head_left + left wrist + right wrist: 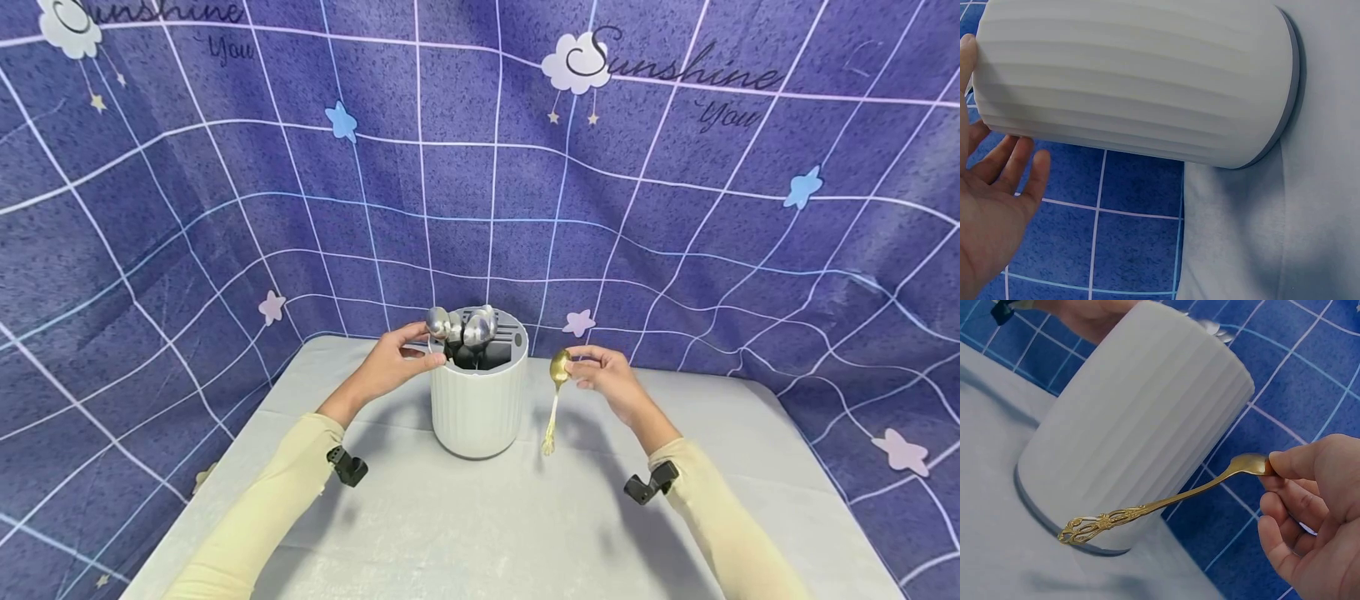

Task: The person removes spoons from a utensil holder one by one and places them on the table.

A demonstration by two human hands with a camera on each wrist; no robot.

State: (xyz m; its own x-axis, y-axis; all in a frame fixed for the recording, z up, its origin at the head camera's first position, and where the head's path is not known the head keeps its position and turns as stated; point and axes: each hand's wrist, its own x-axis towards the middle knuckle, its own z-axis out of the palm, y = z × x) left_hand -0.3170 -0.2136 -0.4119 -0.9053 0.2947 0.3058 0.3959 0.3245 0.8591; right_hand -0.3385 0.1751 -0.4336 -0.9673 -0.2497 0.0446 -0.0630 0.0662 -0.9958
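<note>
A white ribbed cutlery holder [477,412] stands upright on the table, its top slotted and divided. My left hand [390,364] holds it at the left of its rim, thumb to the front and fingers behind; in the left wrist view the little finger is off the wall. Several silver spoons [477,330] stand bowl-up in the front left compartments. To the right of the holder, my right hand [609,380] pinches a gold spoon [1179,495] by the tip of its bowl. The spoon's ornate openwork handle hangs downward, above the table.
A pale grey cloth [420,533] covers the table. Behind it and at both sides hangs a blue gridded curtain [465,183] with stars and clouds, close behind the holder. A black wrist camera [347,467] is worn on each sleeve.
</note>
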